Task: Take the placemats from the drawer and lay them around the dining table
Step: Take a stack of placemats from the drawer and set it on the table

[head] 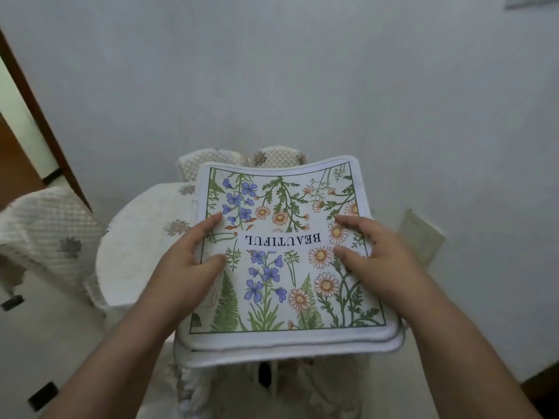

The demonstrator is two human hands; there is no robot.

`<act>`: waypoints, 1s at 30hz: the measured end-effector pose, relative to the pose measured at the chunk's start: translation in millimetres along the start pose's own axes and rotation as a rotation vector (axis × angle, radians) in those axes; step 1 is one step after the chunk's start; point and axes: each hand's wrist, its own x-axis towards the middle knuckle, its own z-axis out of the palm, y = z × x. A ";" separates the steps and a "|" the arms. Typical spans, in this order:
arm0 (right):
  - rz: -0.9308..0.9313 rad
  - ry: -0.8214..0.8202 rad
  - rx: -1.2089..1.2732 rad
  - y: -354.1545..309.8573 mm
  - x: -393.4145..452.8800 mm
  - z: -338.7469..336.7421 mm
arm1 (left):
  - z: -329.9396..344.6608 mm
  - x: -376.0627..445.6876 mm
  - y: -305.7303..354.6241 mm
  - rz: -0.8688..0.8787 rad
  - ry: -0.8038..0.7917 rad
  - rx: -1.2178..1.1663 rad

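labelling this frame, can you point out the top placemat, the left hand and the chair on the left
top placemat [281,237]: head view, on the printed word at its middle
left hand [184,261]: head view, back of the hand, grip on the stack's left edge
chair [51,231]: head view, on its quilted cover

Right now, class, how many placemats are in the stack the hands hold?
3 by their edges: the floral top mat, a second rim below it, a third at the bottom. More may be hidden.
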 end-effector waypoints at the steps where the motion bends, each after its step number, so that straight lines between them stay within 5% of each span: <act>1: -0.004 -0.014 0.010 3.2 13.0 2.3 | 2.6 10.4 0.0 -0.008 0.012 0.005; 30: 0.199 -0.280 0.057 115.4 384.5 214.2 | 47.4 364.4 -161.5 -0.295 -0.105 0.086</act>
